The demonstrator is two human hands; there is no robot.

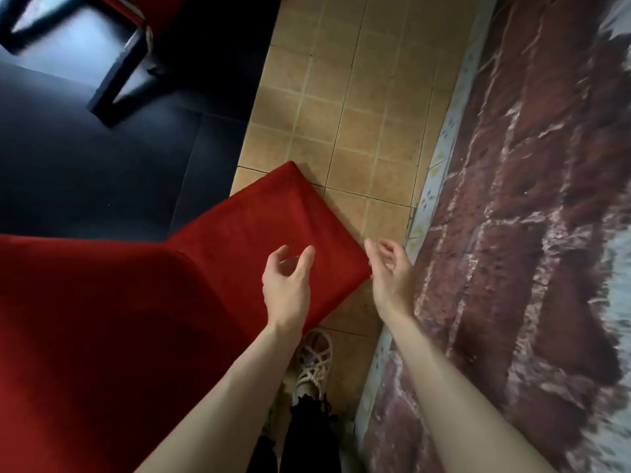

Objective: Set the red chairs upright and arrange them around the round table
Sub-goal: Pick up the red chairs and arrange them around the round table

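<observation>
A red upholstered chair [239,233] lies on the floor below me, its cushioned parts filling the lower left; one padded panel reaches onto the tan tiles. My left hand [286,285] hovers over that panel near its right corner, fingers loosely curled and holding nothing. My right hand [392,271] is just past the panel's right corner, palm turned inward, fingers relaxed and empty. At the top left, a second red chair [146,8] shows only its red edge and black legs [116,80]. The round table is not in view.
Dark glossy floor [102,172] covers the left; tan tiled floor [358,114] runs up the middle. A wall with a brick pattern [529,199] closes the right side. My foot in a pale woven sandal [312,363] stands on the tiles beside the fallen chair.
</observation>
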